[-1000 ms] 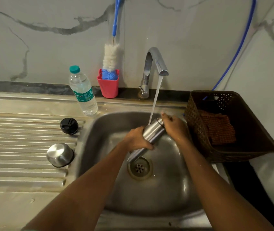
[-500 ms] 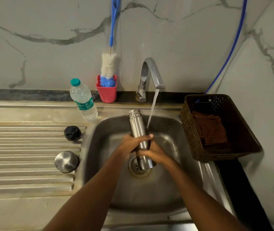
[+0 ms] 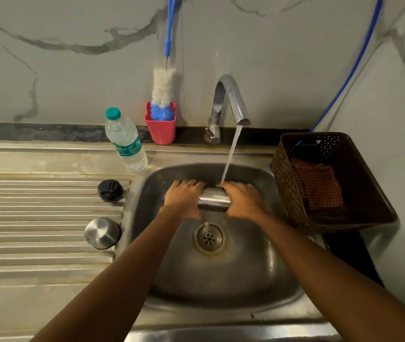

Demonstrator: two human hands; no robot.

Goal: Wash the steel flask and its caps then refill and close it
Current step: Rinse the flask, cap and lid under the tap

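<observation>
The steel flask [image 3: 213,199] lies sideways over the sink [image 3: 221,280], under the running water from the tap [image 3: 231,99]. My left hand [image 3: 184,198] grips its left end and my right hand [image 3: 242,199] grips its right end, so only the middle band of the flask shows. Water runs off it toward the drain [image 3: 209,239]. The black inner cap [image 3: 110,190] and the steel outer cap [image 3: 102,233] sit on the ribbed drainboard [image 3: 36,218], left of the basin.
A plastic water bottle [image 3: 126,141] stands at the sink's back left. Behind it a red cup [image 3: 161,130] holds a bottle brush [image 3: 163,92]. A brown basket [image 3: 344,218] with a checked cloth [image 3: 317,183] sits right of the basin. A blue hose [image 3: 354,62] runs down the wall.
The flask went from tilted under the stream, to upright beside it, to lying sideways under the water. My hands moved apart to its two ends.
</observation>
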